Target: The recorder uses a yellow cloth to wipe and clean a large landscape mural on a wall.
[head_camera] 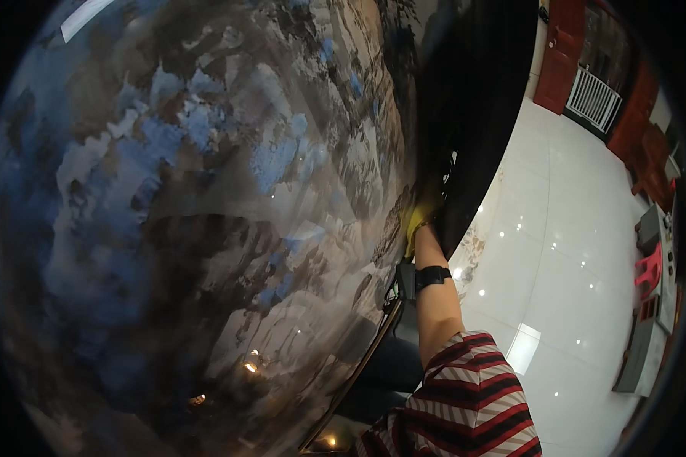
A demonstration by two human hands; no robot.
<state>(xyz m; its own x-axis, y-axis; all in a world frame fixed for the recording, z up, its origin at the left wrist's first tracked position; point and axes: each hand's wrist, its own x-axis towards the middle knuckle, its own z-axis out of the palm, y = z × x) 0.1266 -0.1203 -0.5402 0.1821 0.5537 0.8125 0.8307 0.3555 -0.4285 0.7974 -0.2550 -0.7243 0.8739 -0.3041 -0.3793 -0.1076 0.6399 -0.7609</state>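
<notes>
My right arm reaches up into a dark gap between a glossy marble-patterned panel [274, 188] and a large black panel [480, 114], perhaps the back of a screen. Something yellow, a glove or a cloth [416, 223], covers or lies against my right hand [425, 215], which is blurred and mostly hidden in shadow. Its fingers cannot be made out. A grey device [406, 281] on a black strap [434, 276] is worn around my forearm, below a striped sleeve [474, 394]. My left hand is out of view.
White glossy floor tiles [549, 228] extend to the right. Beyond them are a red-brown door [560, 51], a white barred gate [594, 100], a pink plastic stool [649, 271] and a grey cabinet [643, 357]. A thin trim edge [354, 377] borders the marble-patterned panel near my arm.
</notes>
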